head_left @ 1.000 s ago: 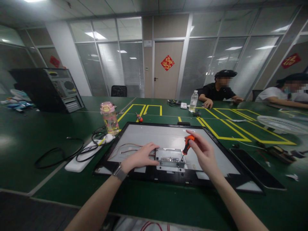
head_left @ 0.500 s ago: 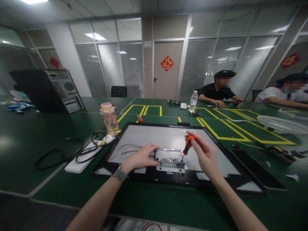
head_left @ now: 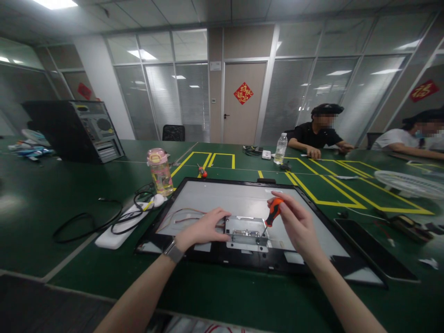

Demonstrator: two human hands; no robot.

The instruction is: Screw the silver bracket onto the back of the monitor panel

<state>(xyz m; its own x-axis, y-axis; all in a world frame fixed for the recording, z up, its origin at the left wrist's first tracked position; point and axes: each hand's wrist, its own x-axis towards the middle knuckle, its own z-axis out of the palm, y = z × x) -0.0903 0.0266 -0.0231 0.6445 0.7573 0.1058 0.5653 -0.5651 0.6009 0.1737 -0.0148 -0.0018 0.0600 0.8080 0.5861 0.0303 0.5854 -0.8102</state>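
A flat display panel (head_left: 215,199) with a black frame lies on the green table in front of me. On it sits a silver metal bracket (head_left: 244,245) carrying a row of connectors. My left hand (head_left: 207,226), a watch on its wrist, grips the bracket's left side, thumb and fingers spread across that edge. An orange-and-black screwdriver (head_left: 274,212) is held in the fingers of my right hand (head_left: 296,222). It leans, with its tip down at the right end of the connector row. Thin wires (head_left: 176,213) run leftward from the bracket.
Left of the panel are a power strip (head_left: 113,236), a black cable (head_left: 74,240) and a pink-lidded bottle (head_left: 161,178). A black computer case (head_left: 65,129) stands behind. A dark flat slab (head_left: 374,249) lies right; a water bottle (head_left: 280,150) stands ahead. Two people sit at far right.
The whole view has shifted slightly, with things appearing a little further right and lower. Both hands keep their places at the bracket, and the screwdriver is still at its right end.
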